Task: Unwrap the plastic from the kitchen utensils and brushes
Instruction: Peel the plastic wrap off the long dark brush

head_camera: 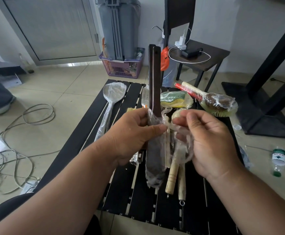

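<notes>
My left hand (129,133) grips a dark brown wooden spatula (154,78) upright over the black slatted table (197,200). Its handle end is bare; its lower blade is still covered in clear plastic wrap (155,173). My right hand (209,141) pinches a bunched strand of that plastic beside the spatula. On the table lie a wrapped clear spoon (112,95), a wrapped green-yellow sponge (176,99), a wrapped round brush with a wooden handle (218,103), a red-handled utensil (188,91) and two pale wooden-handled brushes (173,175).
A purple basket (123,67) and a grey folded rack stand at the back. A dark side table (206,60) with a charger and white cable is back right. Cables (19,133) lie on the floor left. A plastic bottle (278,160) lies on the right floor.
</notes>
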